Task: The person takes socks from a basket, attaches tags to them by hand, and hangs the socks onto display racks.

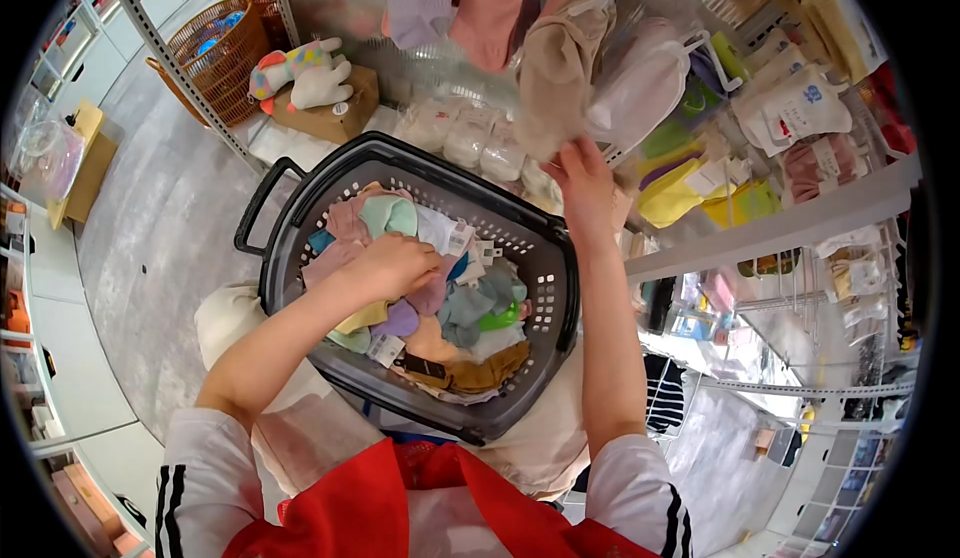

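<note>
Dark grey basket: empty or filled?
Partly filled: a heap of colourful cloth items lies inside the basket, beneath the left hand, with perforated wall bare above it.

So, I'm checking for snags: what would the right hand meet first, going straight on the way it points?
The right hand would probably meet the hanging beige socks first; its fingers appear right by their lower end, though depth there is unclear.

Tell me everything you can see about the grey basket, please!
The basket looks like plastic: grey, with small holes, a thick black rim and a black handle sticking out on the left. It's open at the top and sits by the person's legs; what's underneath is hidden. Colourful cloth pieces, some with tags, are piled inside, and the left hand reaches in over them.
</note>
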A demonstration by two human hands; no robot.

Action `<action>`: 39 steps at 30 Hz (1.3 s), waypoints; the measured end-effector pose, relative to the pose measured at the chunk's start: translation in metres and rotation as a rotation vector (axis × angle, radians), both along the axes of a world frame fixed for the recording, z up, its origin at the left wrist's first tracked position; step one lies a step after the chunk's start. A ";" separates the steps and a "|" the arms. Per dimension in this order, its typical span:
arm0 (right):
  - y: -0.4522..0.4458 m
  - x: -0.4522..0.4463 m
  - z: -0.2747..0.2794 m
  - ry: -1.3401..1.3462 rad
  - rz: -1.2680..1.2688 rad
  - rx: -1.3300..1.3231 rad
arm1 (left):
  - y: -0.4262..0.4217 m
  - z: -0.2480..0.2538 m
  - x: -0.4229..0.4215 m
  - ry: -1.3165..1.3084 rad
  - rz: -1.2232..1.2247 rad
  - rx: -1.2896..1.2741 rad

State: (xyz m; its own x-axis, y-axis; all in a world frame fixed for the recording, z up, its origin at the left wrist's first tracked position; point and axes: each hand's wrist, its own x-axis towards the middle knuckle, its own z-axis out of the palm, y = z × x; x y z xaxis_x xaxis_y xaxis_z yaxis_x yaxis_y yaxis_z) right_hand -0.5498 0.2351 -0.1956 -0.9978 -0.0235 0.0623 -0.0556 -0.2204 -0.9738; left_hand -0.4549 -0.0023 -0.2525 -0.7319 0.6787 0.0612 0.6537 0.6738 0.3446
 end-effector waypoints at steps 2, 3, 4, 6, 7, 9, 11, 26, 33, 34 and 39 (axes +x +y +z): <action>-0.014 0.000 -0.007 -0.002 0.029 -0.003 | -0.005 -0.007 -0.004 0.000 -0.010 -0.070; -0.017 0.003 -0.010 -0.020 0.064 0.050 | -0.007 -0.011 -0.005 -0.005 -0.006 -0.107; -0.019 0.008 -0.014 -0.039 0.101 0.104 | -0.008 -0.014 -0.006 -0.010 -0.002 -0.141; -0.020 0.018 -0.025 -0.101 0.164 0.225 | -0.009 -0.017 -0.007 -0.025 0.021 -0.279; -0.018 0.020 -0.029 -0.057 0.180 0.330 | -0.008 -0.018 -0.005 -0.044 0.030 -0.347; -0.011 0.028 -0.037 0.003 0.223 0.534 | -0.007 -0.024 -0.001 -0.115 0.030 -0.369; -0.009 0.032 -0.034 0.060 0.208 0.812 | -0.005 -0.037 -0.001 -0.118 0.008 -0.398; -0.018 0.068 -0.070 0.088 0.737 1.435 | 0.028 -0.132 0.033 -0.525 0.128 -0.491; -0.018 0.058 -0.061 0.092 0.717 1.408 | 0.020 -0.138 0.036 -0.205 0.104 0.048; -0.018 0.058 -0.062 0.089 0.711 1.403 | 0.019 -0.136 0.038 -0.217 0.080 -0.014; -0.020 0.060 -0.063 0.066 0.773 1.408 | 0.014 -0.135 0.028 -0.325 0.047 -0.073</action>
